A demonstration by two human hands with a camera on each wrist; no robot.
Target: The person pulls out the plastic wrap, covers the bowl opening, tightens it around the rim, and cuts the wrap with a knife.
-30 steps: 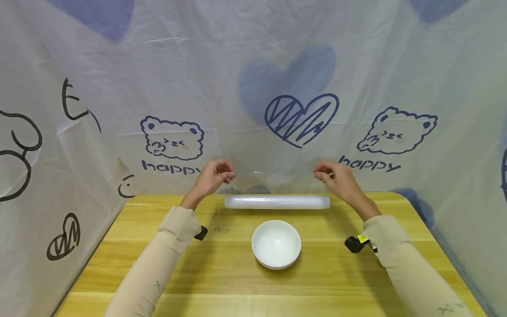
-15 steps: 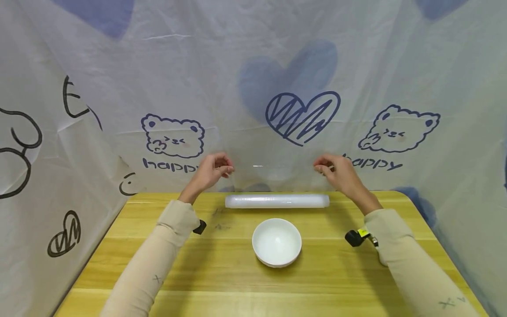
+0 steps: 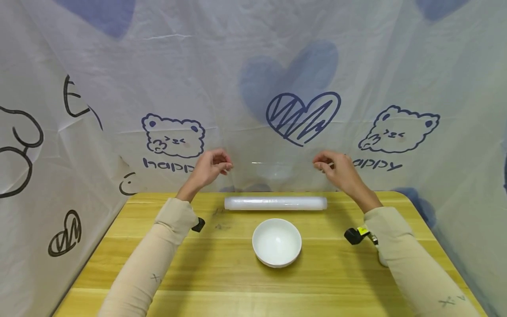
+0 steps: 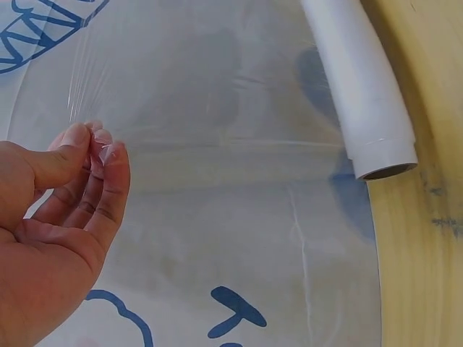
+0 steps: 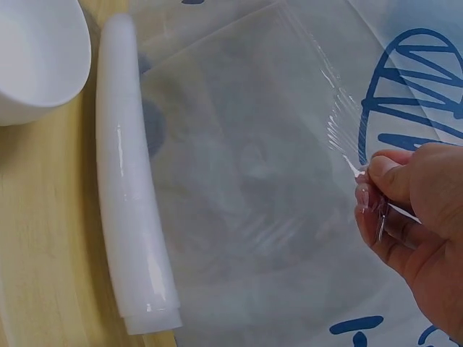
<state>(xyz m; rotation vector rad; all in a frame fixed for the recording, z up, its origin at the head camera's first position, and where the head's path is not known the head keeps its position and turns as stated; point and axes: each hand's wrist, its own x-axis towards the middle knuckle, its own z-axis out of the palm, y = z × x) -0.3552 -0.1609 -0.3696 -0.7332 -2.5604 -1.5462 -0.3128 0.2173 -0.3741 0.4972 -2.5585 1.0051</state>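
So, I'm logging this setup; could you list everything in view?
Table: 1, yellowish wood, in front of the person
Bowl: 1, white, on the table
Roll: 1, white, beyond the bowl
Film: 1, clear, stretched out beyond the roll
Printed cloth: count unclear, pale with dark drawings, behind and beside the table
Unclear item: 1, white, half-hidden, right of the bowl
Gadgets: 2, black, one by each wrist
Sleeves: 2, beige, on the arms
Left hand: 1, pinching the film
Right hand: 1, pinching the film

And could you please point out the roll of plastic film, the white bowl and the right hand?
Roll of plastic film (image 5: 132,181): right wrist view, middle of its side.
White bowl (image 3: 277,242): head view, its inner surface.
Right hand (image 3: 340,172): head view, near the thumb's base.
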